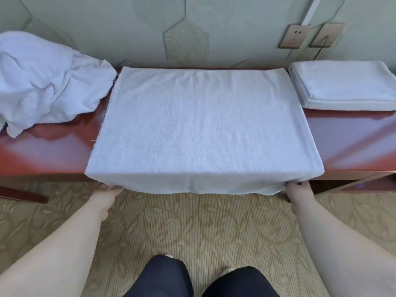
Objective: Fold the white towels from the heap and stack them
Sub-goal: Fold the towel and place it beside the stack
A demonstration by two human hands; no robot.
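A white towel [203, 125] lies spread flat across the middle of the red-brown table [42, 146], its near edge hanging over the table's front. My left hand [107, 190] grips the towel's near left corner from below. My right hand [297, 189] grips the near right corner, its fingers mostly hidden under the cloth. A heap of crumpled white towels [42, 82] sits at the table's left end. A stack of folded white towels [345, 84] rests at the right end.
The table stands against a pale green wall with two sockets [310, 35] and a cable at the upper right. Patterned beige carpet [192, 228] lies below, with my legs in dark trousers [197, 279] at the bottom.
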